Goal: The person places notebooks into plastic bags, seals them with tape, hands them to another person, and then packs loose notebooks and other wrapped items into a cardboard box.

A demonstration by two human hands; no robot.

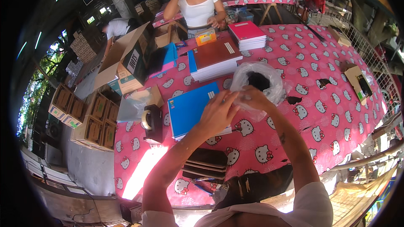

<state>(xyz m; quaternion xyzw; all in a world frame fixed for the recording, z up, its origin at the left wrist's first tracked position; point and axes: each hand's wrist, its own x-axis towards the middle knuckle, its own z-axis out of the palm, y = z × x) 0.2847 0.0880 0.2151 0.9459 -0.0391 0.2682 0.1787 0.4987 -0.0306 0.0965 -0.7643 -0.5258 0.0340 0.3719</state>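
While the spread left hand [216, 112] is perhaps steadying the notebook [186, 108] beneath, the right hand [255, 98], grip unclear, is touching plastic [275, 85].

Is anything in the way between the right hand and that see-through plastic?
No, nothing visible stands between them: the right hand is already at the near-left side of the clear plastic. The blue notebook lies off to the left, partly beneath the left hand, so it isn't blocking.
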